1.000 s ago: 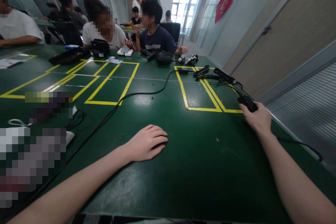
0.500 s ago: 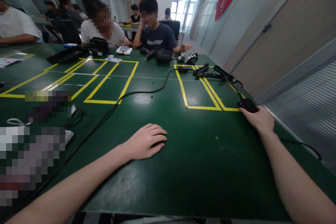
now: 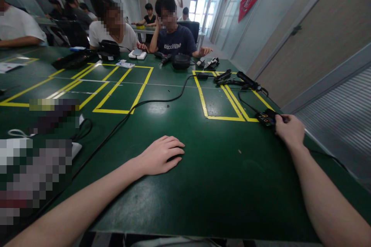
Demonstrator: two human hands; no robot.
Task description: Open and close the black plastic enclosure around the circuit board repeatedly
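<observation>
My left hand (image 3: 164, 155) lies palm down on the green tabletop (image 3: 208, 185), fingers stretched out and holding nothing. At the right edge of the table my right hand (image 3: 290, 129) grips a small black device (image 3: 267, 118) between thumb and fingers. Its near face has small coloured markings too small to read. A thin black cable runs from it toward the black clamp-like tools (image 3: 249, 82) lying farther back. Part of the device is hidden behind my fingers.
Yellow tape (image 3: 226, 119) outlines rectangles on the table. A long black cable (image 3: 139, 104) crosses from lower left to a black connector block (image 3: 202, 76). Two people sit opposite, near a black case (image 3: 181, 62) and a white device (image 3: 137, 54). A blurred-out area covers the left side.
My right hand has turned the black device, so its marked face now shows, and its cable has shifted. My left hand stays put. A standing person has come into view at the back.
</observation>
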